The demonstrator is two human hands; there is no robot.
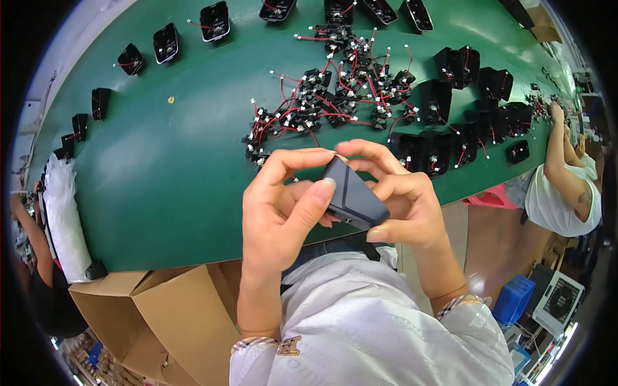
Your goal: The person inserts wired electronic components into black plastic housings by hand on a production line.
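Between my two hands is a dark grey plastic housing [353,192], wedge-shaped, with a groove across its smooth face. My left hand [286,199] grips its left side, thumb pressed on the face. Around the right and lower edge closes my right hand [405,199], its thumb at the bottom corner. Both index fingertips meet near the housing's top. Its underside is hidden from me. Just beyond my hands lies a heap of small black parts with red-and-black wires and white connectors [341,96].
Rows of black housings [434,154] stand right of the heap on the green table [174,186]; more [166,44] line its far and left edges. A plastic-wrapped roll [64,219] lies at left, an open cardboard box [183,315] below. Another person [563,186] works at right.
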